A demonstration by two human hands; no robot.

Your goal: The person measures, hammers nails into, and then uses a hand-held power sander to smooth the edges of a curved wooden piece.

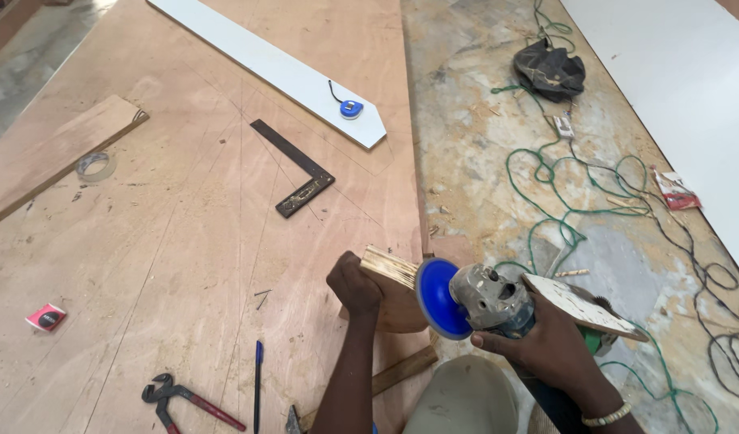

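Note:
My left hand (354,287) grips a small block of plywood (394,288) and holds it on edge over the big plywood sheet (184,233). My right hand (550,341) holds an angle grinder (494,299) with a grey head and a round blue disc (439,297). The disc faces the block's right side, touching or nearly touching it. A thin flat piece of wood (582,304) lies across my right hand and the grinder's body.
On the sheet lie a metal try square (295,167), a white board (265,66) with a blue tape measure (351,108), a tape roll (95,165), red-handled pincers (184,397), a blue pen (258,384) and a wooden plank (48,153). Green and black cables (578,209) snake over the floor at right.

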